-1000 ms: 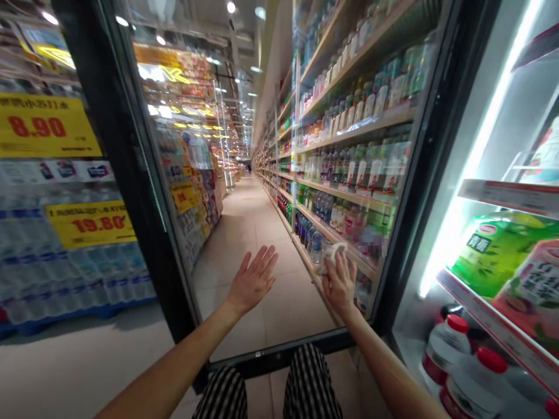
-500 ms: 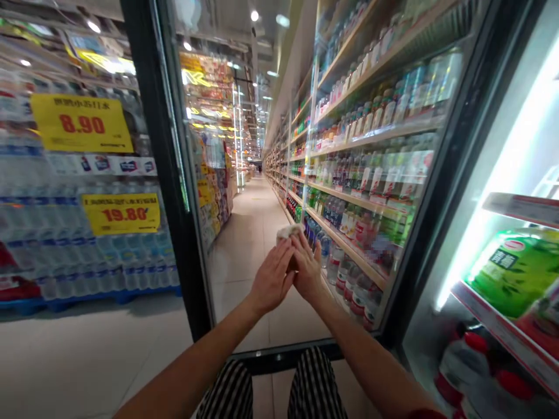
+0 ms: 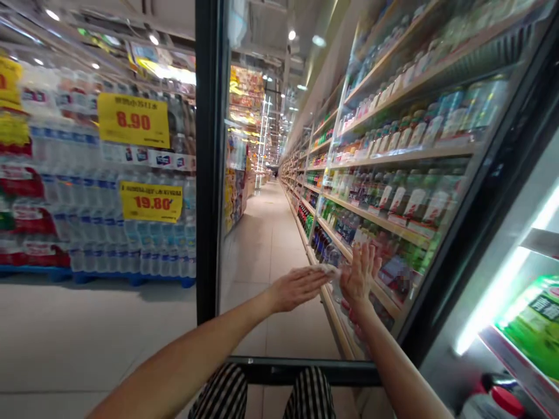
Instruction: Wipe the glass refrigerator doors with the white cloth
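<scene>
A glass door with a black frame (image 3: 209, 174) stands before me, and I look through its pane. My left hand (image 3: 299, 288) reaches right with its fingers straight and together, keeping a crumpled white cloth (image 3: 325, 268) against the glass. Part of the cloth is hidden behind the fingers. Just to its right, my right hand (image 3: 360, 276) is raised with its fingers spread and pointing up, at the pane. No object shows in that hand.
Lit cooler shelves with a green package (image 3: 535, 331) and a red-capped bottle (image 3: 502, 401) are close on my right. Left of the door stand stacked water bottles (image 3: 100, 227) with yellow price signs (image 3: 133, 120). Drink shelves (image 3: 393, 157) and an aisle floor (image 3: 255, 250) appear in the pane.
My hands, together on the cloth before, are now apart. Both have moved right and slightly down; the left has turned sideways with the cloth. The view has swung left.
</scene>
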### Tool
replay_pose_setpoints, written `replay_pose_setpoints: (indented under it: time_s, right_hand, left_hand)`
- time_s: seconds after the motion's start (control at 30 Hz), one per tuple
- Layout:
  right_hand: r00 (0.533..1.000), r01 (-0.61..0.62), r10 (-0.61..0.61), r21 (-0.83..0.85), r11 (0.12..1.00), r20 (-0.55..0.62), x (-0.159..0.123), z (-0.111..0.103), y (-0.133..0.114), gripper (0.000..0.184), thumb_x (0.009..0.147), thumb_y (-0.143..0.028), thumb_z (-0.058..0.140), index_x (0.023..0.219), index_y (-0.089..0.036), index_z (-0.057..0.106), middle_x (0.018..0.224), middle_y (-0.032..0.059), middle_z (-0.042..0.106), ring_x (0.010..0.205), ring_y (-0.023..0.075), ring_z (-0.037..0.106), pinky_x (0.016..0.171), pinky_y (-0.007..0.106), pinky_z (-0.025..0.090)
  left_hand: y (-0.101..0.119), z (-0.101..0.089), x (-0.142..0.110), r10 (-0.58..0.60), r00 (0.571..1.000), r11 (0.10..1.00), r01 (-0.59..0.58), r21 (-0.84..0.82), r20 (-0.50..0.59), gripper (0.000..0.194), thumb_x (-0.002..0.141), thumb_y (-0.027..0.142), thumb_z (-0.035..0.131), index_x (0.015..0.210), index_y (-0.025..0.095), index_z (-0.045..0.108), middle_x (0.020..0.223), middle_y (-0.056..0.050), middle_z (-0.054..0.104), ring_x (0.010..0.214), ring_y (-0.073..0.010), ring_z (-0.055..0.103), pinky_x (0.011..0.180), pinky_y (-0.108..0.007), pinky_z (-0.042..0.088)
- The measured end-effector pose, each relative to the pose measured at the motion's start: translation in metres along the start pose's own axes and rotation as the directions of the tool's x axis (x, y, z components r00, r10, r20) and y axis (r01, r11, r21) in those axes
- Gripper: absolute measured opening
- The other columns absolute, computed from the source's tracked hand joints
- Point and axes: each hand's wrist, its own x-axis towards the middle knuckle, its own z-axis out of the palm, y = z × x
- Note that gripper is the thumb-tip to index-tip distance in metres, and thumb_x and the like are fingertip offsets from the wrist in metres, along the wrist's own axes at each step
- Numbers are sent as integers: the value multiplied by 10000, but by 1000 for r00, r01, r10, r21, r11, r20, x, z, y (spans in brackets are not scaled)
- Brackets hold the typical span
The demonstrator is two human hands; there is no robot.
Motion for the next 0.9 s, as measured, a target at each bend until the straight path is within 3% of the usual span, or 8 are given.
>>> replay_pose_setpoints:
  time_s: [0.1, 0.23, 0.37, 0.47, 0.57, 0.7, 0.8, 0.9]
  right_hand:
    - [1000, 20, -20, -3, 1000, -19, -9, -2, 1, 594, 852, -254, 407, 1408, -202, 204, 1449, 158, 289, 1370, 283, 182, 1056, 574, 184]
    - [999, 10, -10, 3, 1000, -34, 5, -6, 1, 615, 847, -229, 414, 1416, -224, 178, 1453, 138, 291, 1367, 271, 199, 1059, 562, 186]
    - [994, -33, 33, 1, 999, -107, 46, -7, 4, 583, 866, -256, 371, 1417, -201, 186, 1440, 152, 312, 1352, 274, 243, 1059, 558, 184]
    - [990, -67, 62, -33, 997, -124, 68, -7, 5, 565, 871, -275, 364, 1410, -194, 212, 1427, 160, 334, 1350, 275, 247, 1056, 547, 195]
    - [990, -51, 44, -51, 997, -137, 69, -6, 5, 551, 871, -271, 369, 1401, -197, 237, 1403, 161, 374, 1342, 274, 267, 1048, 542, 214]
    - [992, -18, 13, -38, 999, -125, 72, -8, 7, 564, 863, -258, 383, 1402, -203, 230, 1409, 155, 366, 1341, 277, 268, 1044, 549, 219]
    - [991, 3, -7, -28, 1000, -132, 97, -10, 7, 571, 862, -251, 381, 1407, -213, 216, 1423, 142, 349, 1346, 262, 261, 1060, 546, 183]
    - [989, 5, -9, -27, 1000, -149, 123, -10, 2, 570, 861, -263, 384, 1406, -213, 224, 1431, 136, 338, 1349, 252, 255, 1073, 523, 171]
  left_hand:
    - [-44, -21, 4, -125, 992, 991, 126, 36, -26, 403, 882, 175, 362, 1278, 220, 425, 1446, -4, 305, 1367, -133, 171, 1138, -362, 153]
    - [-86, -41, 34, -503, 847, 848, 522, 90, -172, 527, 868, 191, 369, 1381, 148, 256, 1464, -89, 242, 1383, -188, 55, 1132, -465, 83]
    - [-78, -34, 44, -43, 995, 989, 56, 139, -94, 487, 858, 189, 371, 1343, 156, 339, 1470, -36, 233, 1382, -163, 82, 1145, -377, 99]
    - [-97, -37, 56, 116, 993, 982, -109, 153, -36, 454, 874, 214, 354, 1326, 171, 368, 1466, -3, 249, 1379, -150, 111, 1142, -362, 135]
    - [-142, -58, 77, -218, 961, 944, 252, 212, -170, 464, 878, 202, 350, 1341, 175, 346, 1462, -32, 266, 1382, -179, 99, 1132, -430, 147]
    - [-167, -74, 85, -546, 757, 761, 628, 166, -359, 471, 863, 216, 385, 1321, 110, 372, 1463, -118, 248, 1382, -237, 74, 1119, -471, 165]
    - [-154, -68, 77, -233, 955, 946, 266, 184, -181, 458, 854, 174, 378, 1311, 155, 389, 1453, -66, 289, 1379, -188, 113, 1137, -408, 155]
    - [-162, -74, 70, -1, 1000, 988, 2, 153, -7, 448, 857, 189, 379, 1305, 209, 395, 1445, -18, 313, 1370, -132, 159, 1145, -344, 143]
